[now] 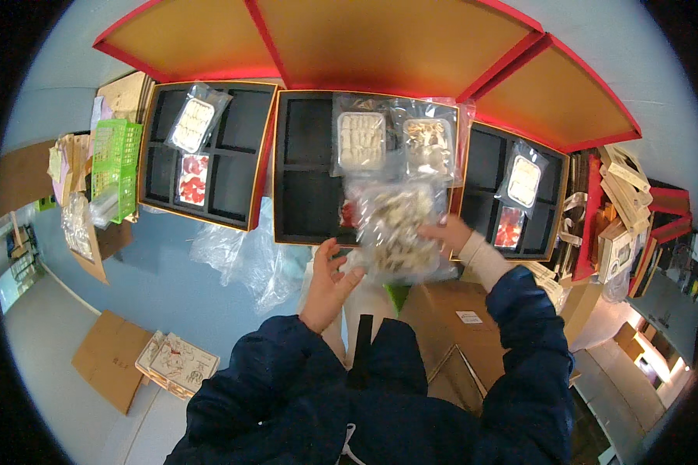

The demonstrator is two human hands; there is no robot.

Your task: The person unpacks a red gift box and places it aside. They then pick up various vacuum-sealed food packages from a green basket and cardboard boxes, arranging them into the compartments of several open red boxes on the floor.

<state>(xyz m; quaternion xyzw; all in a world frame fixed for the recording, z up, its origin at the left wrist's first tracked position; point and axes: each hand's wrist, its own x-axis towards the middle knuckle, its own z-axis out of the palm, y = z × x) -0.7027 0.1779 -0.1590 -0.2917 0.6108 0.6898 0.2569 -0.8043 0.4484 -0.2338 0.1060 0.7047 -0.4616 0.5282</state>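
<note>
My right hand [451, 232] grips the right side of a clear plastic bag [395, 226] filled with pale, dried pieces, blurred by motion. Left of that bag, my left hand [330, 285] has its fingers apart and holds nothing. Below the bag lies the middle gift box [305, 203], with black compartments and a gold rim. Toward its back are a sealed tray of pale rolled pieces [361, 141] and a sealed tray of dried slices [428, 148]. A red-and-white packet [349, 214] shows partly in a front compartment; the bag hides the rest.
A left gift box [232, 180] and a right gift box [480, 165] each hold a white tray pack and a red packet. Their red-edged lids [384, 46] stand open behind. Green baskets [115, 168] are at left, a cardboard carton [453, 319] near my body, crumpled plastic [250, 256] in front.
</note>
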